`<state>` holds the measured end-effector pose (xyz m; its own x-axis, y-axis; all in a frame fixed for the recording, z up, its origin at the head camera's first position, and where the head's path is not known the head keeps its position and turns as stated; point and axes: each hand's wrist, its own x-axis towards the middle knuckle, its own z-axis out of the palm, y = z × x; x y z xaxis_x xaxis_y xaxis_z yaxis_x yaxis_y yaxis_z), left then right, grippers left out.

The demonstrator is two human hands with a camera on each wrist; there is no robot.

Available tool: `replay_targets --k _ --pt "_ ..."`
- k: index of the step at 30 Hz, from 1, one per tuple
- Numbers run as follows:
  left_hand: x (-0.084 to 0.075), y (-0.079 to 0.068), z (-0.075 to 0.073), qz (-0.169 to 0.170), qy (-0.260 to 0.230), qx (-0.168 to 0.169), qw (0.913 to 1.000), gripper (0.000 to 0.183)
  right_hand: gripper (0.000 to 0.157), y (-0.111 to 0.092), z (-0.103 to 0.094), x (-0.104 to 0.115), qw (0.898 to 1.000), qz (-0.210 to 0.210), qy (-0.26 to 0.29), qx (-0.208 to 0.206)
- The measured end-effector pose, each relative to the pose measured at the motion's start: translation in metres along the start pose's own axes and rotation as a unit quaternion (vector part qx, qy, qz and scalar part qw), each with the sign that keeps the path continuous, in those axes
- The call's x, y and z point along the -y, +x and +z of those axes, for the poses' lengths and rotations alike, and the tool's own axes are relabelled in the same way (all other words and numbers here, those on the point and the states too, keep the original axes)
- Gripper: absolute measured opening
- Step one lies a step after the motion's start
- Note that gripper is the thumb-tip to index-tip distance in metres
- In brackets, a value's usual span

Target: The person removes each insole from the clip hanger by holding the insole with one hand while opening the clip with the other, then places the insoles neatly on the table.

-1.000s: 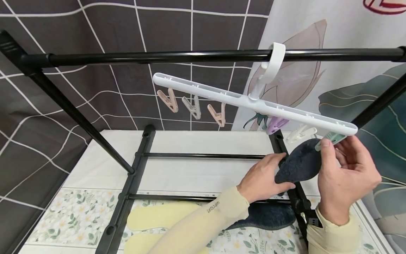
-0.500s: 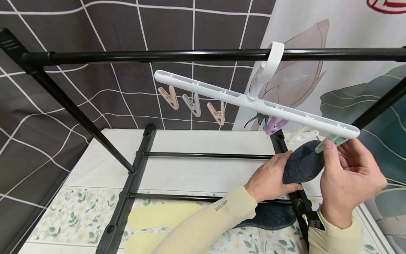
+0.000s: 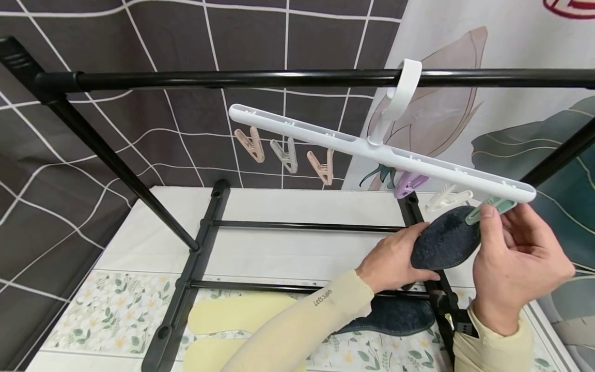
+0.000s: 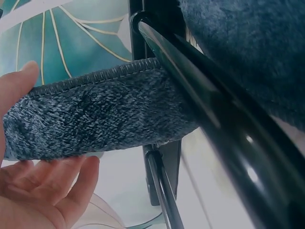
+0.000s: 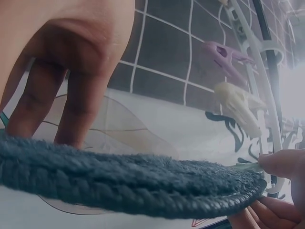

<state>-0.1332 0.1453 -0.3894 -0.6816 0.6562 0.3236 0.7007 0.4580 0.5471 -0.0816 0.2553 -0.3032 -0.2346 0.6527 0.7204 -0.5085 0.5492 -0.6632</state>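
Note:
A dark blue fuzzy shoe insole (image 3: pixel 443 240) hangs tilted below the right end of a white clip hanger (image 3: pixel 334 142). My left hand (image 3: pixel 388 261) holds it by its edges, thumb on one side and fingers on the other, as the insole (image 4: pixel 100 107) also shows in the left wrist view. My right hand (image 3: pixel 525 266) pinches the pale green clip (image 3: pixel 502 204) at the hanger's end, and the clip's tip overlaps the insole's upper end. In the right wrist view the insole's stitched edge (image 5: pixel 143 200) runs between both hands.
The hanger hooks over a black rack bar (image 3: pixel 232 80). Purple (image 3: pixel 409 184) and white (image 3: pixel 447 199) clips hang close beside the green one. Another dark insole (image 3: pixel 395 316) and yellow insoles (image 3: pixel 237 312) lie below, by the rack's lower bar (image 3: pixel 260 285).
Both hands, the insole and the hanger's right end have shifted slightly right. The green clip stays at the insole's upper end, with the right hand on it throughout.

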Motion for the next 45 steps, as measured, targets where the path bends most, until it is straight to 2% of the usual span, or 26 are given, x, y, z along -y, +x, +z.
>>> replay_targets --k 8,21,31,45 --pt "0.002 -0.003 -0.003 -0.008 -0.004 0.006 0.9999 0.091 0.026 0.001 -0.002 -0.003 1.0 -0.003 -0.014 -0.011" --pt "0.006 -0.006 -0.006 0.002 0.013 0.001 0.9999 0.093 0.024 0.0 -0.002 -0.004 1.0 -0.01 0.011 -0.023" --pt "0.007 -0.009 -0.009 -0.008 0.005 0.012 0.9999 0.093 0.022 -0.002 -0.002 -0.005 0.999 -0.022 -0.031 -0.016" --pt "0.008 -0.011 -0.01 -0.009 0.01 0.008 0.9999 0.095 0.023 -0.002 -0.002 -0.007 0.999 -0.029 -0.04 -0.015"
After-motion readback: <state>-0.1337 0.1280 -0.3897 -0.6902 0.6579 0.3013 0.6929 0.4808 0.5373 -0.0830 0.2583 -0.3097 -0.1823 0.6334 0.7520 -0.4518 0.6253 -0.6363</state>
